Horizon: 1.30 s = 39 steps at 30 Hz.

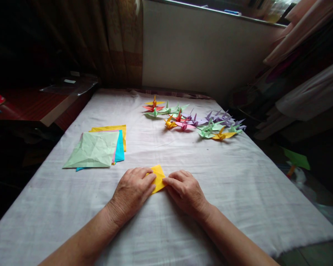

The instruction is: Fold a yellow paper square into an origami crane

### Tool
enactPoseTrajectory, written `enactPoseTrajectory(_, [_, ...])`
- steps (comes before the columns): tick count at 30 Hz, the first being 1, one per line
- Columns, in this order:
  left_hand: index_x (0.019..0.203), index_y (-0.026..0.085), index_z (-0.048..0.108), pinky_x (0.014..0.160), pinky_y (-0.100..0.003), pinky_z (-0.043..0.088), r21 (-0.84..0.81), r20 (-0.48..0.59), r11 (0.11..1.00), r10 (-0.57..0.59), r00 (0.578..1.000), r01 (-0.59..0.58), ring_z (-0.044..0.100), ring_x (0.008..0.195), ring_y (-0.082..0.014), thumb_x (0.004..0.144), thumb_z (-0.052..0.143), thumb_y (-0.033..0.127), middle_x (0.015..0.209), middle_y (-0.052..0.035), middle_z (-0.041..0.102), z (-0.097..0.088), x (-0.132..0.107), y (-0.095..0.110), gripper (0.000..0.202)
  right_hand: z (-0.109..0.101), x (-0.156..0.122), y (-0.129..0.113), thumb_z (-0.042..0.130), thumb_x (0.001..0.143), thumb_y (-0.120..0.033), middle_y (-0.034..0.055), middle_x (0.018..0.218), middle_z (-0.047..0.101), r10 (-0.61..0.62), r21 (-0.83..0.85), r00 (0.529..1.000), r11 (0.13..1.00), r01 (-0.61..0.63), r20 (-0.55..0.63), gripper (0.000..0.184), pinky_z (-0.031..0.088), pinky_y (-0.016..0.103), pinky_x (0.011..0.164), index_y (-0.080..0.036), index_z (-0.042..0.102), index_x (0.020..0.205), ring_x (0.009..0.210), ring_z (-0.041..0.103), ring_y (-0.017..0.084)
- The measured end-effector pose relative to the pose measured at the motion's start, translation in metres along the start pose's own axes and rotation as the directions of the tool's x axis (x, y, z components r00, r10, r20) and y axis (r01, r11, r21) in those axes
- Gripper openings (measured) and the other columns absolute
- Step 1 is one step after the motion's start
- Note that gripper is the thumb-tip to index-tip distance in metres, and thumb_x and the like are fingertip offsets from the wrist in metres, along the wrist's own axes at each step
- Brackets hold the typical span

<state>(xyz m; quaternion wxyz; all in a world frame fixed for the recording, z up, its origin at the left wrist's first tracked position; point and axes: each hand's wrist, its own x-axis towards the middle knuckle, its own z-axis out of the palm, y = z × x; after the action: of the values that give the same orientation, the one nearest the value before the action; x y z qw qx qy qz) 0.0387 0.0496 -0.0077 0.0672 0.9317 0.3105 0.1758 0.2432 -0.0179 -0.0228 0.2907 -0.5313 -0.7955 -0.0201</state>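
A small piece of yellow origami paper (159,178), folded into a diamond, lies on the cloth-covered table. My left hand (134,188) covers its left side, fingers together and pressing it down. At the paper's right corner, the thumb and forefinger of my right hand (187,191) are pinched together on the edge. The palm sides of both hands and the paper's left part are hidden. Left of my hands rests a stack of creased paper sheets, with a pale green sheet (96,149) on top and blue (120,146), pink and yellow edges showing below.
Several folded paper cranes (194,120) in purple, green, red, pink and yellow stand toward the back right of the white tablecloth (238,195). A dark red side table (30,107) with a clear plastic bag (72,85) adjoins on the left. Cloths (313,92) hang at right.
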Motion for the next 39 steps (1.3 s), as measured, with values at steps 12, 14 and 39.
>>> enactPoseTrajectory(12, [0.093, 0.023, 0.07, 0.084, -0.035, 0.046, 0.017, -0.047, 0.996, 0.091, 0.995, -0.09, 0.061, 0.093, -0.0202, 0.092, 0.061, 0.023, 0.096, -0.0025, 0.072, 0.008, 0.011, -0.016, 0.01, 0.002, 0.0, -0.021, 0.057, 0.094, -0.025, 0.003, 0.079, 0.066, 0.026, -0.082, 0.997, 0.996, -0.019, 0.075, 0.017, 0.04, 0.031, 0.07, -0.022, 0.067, 0.082, 0.073, 0.054, 0.017])
enactPoseTrajectory(14, [0.098, 0.024, 0.07, 0.086, -0.034, 0.046, -0.035, -0.003, 0.993, 0.11, 0.994, -0.11, 0.061, 0.095, -0.0195, 0.094, 0.059, 0.025, 0.099, -0.0021, 0.072, 0.006, 0.008, -0.02, 0.012, 0.001, -0.001, -0.014, 0.059, 0.093, -0.027, 0.0041, 0.09, 0.068, 0.026, 0.035, 0.993, 0.999, -0.03, 0.112, 0.011, 0.044, 0.03, 0.074, -0.023, 0.069, 0.088, 0.08, 0.057, 0.017])
enactPoseTrajectory(39, [0.098, 0.023, 0.071, 0.089, -0.036, 0.046, -0.156, 0.039, 0.984, 0.098, 0.994, -0.091, 0.062, 0.1, -0.0205, 0.093, 0.06, 0.031, 0.103, -0.0026, 0.073, -0.005, 0.004, -0.024, 0.015, 0.003, 0.001, 0.005, 0.055, 0.094, -0.022, 0.0054, 0.091, 0.07, 0.088, 0.173, 0.995, 0.98, -0.095, 0.043, 0.015, 0.049, 0.033, 0.078, -0.02, 0.068, 0.088, 0.081, 0.061, 0.017])
